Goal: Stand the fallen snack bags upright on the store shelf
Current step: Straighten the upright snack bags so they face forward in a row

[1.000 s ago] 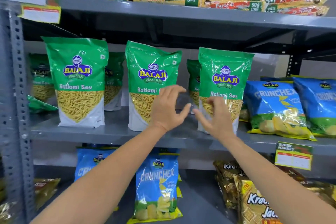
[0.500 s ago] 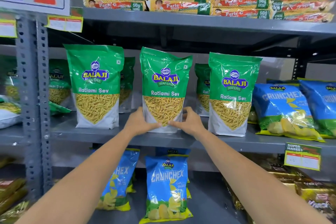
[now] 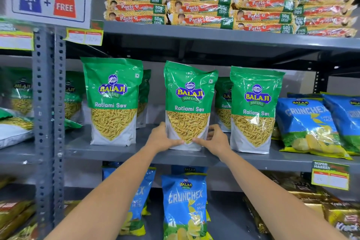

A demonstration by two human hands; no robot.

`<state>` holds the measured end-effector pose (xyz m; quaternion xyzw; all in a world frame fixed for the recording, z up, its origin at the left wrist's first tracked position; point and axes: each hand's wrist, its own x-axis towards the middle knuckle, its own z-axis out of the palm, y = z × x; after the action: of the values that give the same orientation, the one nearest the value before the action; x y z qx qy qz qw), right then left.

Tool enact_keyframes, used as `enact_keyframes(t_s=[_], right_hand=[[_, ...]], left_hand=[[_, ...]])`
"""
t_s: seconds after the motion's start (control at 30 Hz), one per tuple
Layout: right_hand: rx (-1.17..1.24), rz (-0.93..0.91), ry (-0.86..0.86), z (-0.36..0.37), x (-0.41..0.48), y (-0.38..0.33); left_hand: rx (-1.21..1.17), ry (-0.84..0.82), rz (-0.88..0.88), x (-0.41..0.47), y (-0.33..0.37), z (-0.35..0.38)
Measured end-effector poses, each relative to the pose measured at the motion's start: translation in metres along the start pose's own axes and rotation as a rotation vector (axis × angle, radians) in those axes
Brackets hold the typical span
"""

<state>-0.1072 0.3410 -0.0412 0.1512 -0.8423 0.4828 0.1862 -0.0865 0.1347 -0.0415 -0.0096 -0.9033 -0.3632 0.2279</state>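
Three green Ratlami Sev bags stand upright along the front of the grey middle shelf [image 3: 120,152]. My left hand [image 3: 162,138] and my right hand [image 3: 214,139] grip the base of the middle bag [image 3: 189,103] from either side. The left bag [image 3: 113,101] and the right bag [image 3: 255,107] stand free. More green bags stand behind them. Further left, past the upright post, a green bag [image 3: 13,126] lies flat on the neighbouring shelf. Blue Crunchex bags [image 3: 309,124] lean back at the right end.
A perforated grey post [image 3: 48,103] divides the shelving at the left. Stacked Parle-G packs [image 3: 198,4] fill the top shelf. Blue Crunchex bags [image 3: 185,204] stand on the lower shelf, brown cracker packs [image 3: 331,214] at lower right. A price tag [image 3: 330,177] hangs off the shelf edge.
Both hands left the right-hand bag, moved left and closed on the base of the middle bag. The view shifted left and closer.
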Motion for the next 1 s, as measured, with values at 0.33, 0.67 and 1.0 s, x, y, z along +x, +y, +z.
enact_keyframes(t_s=[0.33,0.67,1.0], right_hand=[[-0.333,-0.309,0.377,0.004,-0.015,-0.005],[-0.385,-0.684,0.24,0.09,-0.036,-0.073],[-0.076,-0.205,0.011,0.137,0.006,-0.135]], left_hand=[[-0.035,0.427,0.162,-0.026,-0.021,-0.043],[0.094,0.719,-0.116,-0.035,-0.069,-0.104],[-0.018,0.522,-0.26,-0.028,-0.104,-0.106]])
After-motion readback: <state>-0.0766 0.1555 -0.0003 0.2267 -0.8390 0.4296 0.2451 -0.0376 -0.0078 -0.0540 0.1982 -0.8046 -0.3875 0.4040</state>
